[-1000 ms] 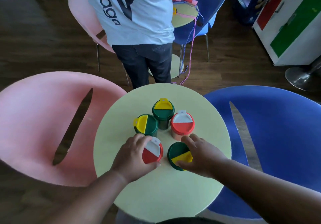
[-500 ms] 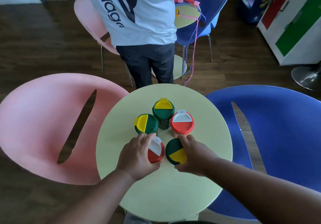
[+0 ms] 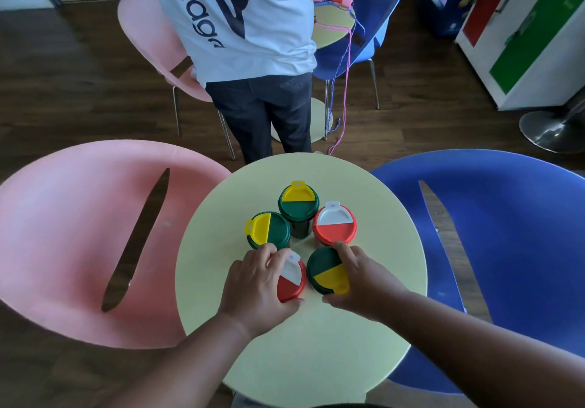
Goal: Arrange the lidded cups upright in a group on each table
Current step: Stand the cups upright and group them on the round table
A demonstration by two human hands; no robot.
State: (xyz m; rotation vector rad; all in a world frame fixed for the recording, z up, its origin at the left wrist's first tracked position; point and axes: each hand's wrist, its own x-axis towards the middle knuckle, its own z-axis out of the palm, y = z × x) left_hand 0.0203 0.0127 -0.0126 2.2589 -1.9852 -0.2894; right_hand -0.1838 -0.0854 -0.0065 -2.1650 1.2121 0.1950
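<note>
Round pale-yellow worktop [image 3: 364,217], smooth | five plastic lidded cups upright, clustered at centre | left hand [image 3: 253,284] fingers clamped on red-white cup [image 3: 292,278] | right hand [image 3: 364,281] fingers clamped on green-yellow cup [image 3: 326,270] | bare rim all round; pink chair [image 3: 63,233] left, blue chair [image 3: 506,233] right

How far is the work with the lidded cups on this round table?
Done: three cups stand upright, close together: two green and one red. In hand: the left hand grips the near red cup and the right hand the near green cup, beside the cluster. Left: letting go. The far table is mostly hidden, so unclear.
</note>
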